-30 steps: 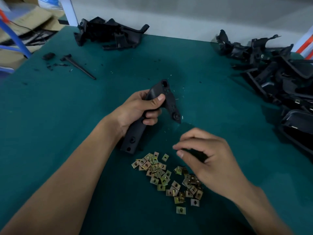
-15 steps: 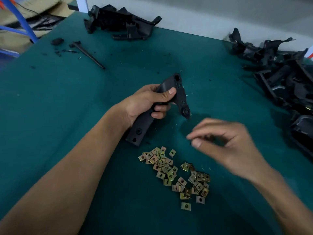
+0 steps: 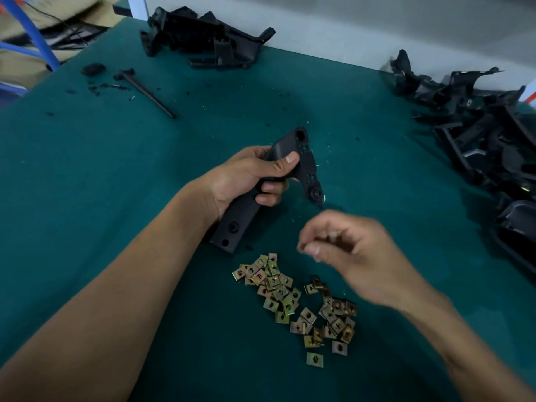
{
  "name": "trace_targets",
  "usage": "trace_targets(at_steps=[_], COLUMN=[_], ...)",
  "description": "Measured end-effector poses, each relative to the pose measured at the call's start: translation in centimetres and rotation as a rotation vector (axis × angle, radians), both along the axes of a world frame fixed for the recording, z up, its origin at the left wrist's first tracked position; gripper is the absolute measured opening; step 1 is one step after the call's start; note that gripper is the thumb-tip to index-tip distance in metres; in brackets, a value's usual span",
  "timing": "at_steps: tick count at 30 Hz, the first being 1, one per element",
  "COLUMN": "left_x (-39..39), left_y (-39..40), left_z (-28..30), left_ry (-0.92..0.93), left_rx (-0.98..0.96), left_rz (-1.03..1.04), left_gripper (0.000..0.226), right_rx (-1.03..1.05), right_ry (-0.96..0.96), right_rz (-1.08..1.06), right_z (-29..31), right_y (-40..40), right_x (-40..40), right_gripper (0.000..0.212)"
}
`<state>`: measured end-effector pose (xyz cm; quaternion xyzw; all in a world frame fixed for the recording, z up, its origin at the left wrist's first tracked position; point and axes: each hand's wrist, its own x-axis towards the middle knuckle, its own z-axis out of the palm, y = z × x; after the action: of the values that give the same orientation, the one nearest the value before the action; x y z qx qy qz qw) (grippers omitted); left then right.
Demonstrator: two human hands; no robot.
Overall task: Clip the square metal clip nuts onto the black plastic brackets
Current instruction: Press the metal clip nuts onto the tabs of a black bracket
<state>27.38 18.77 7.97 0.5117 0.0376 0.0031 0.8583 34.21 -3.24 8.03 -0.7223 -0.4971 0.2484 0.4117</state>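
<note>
My left hand [image 3: 246,181] grips a long black plastic bracket [image 3: 236,224] around its middle and holds it tilted, lower end near the green table [image 3: 87,184]. The bracket's upper arm with round holes [image 3: 309,169] points toward my right hand. Just right of and below that arm, my right hand [image 3: 356,256] hovers blurred, thumb and forefinger pinched on what looks like a small clip nut. Several brass-coloured square clip nuts [image 3: 280,288] lie in a loose heap below both hands, with a single nut [image 3: 314,358] lying nearest me.
A heap of black brackets [image 3: 478,134] fills the right side of the table. Another black part [image 3: 203,36] lies at the back edge. A thin black rod [image 3: 148,92] and black crumbs [image 3: 92,69] lie at the back left, near a blue frame [image 3: 32,30].
My right hand has risen from the clip nut heap with its fingers pinched and moved toward the bracket. My left hand keeps the same grip on the bracket.
</note>
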Motion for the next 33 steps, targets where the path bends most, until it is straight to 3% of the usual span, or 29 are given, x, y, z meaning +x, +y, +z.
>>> trace_targets(at_steps=[4, 9, 12, 15, 17, 22, 24, 29, 31, 33], left_x=[0.0, 0.2, 0.2, 0.4, 0.5, 0.6, 0.4, 0.1, 0.1, -0.1], left_y=[0.1, 0.3, 0.4, 0.6, 0.6, 0.6, 0.6, -1.9, -3.3, -4.3], left_z=[-0.1, -0.3, -0.4, -0.6, -0.7, -0.8, -0.7, 0.1, 0.4, 0.4], left_ry=[-0.002, 0.009, 0.022, 0.047, 0.052, 0.063, 0.064, -0.071, -0.099, -0.089], left_rx=[-0.003, 0.003, 0.014, 0.031, 0.041, 0.041, 0.034, -0.264, -0.387, -0.453], left_rz=[-0.008, -0.018, 0.002, 0.020, 0.020, 0.031, 0.025, 0.031, -0.005, -0.127], left_gripper=[0.018, 0.018, 0.015, 0.018, 0.019, 0.021, 0.029, 0.041, 0.041, 0.047], right_rx=[0.467, 0.746, 0.757, 0.686, 0.654, 0.707, 0.755, 0.887, 0.992, 1.017], right_ry=[0.707, 0.907, 0.766, 0.296, 0.121, 0.244, 0.442, 1.394, 1.555, 1.521], right_rz=[-0.393, -0.674, -0.688, -0.633, -0.559, -0.527, -0.514, -0.274, -0.227, -0.191], right_z=[-0.1, -0.6, -1.1, -1.7, -1.7, -1.1, -0.6, 1.7, 2.5, 3.2], right_y=[0.5, 4.1, 5.6, 5.7, 5.4, 5.3, 5.6, 5.5, 5.7, 6.1], right_x=[3.0, 5.6, 5.8, 5.8, 5.7, 4.8, 4.1, 3.0, 2.6, 2.2], right_gripper=[0.012, 0.014, 0.018, 0.025, 0.020, 0.016, 0.017, 0.013, 0.015, 0.018])
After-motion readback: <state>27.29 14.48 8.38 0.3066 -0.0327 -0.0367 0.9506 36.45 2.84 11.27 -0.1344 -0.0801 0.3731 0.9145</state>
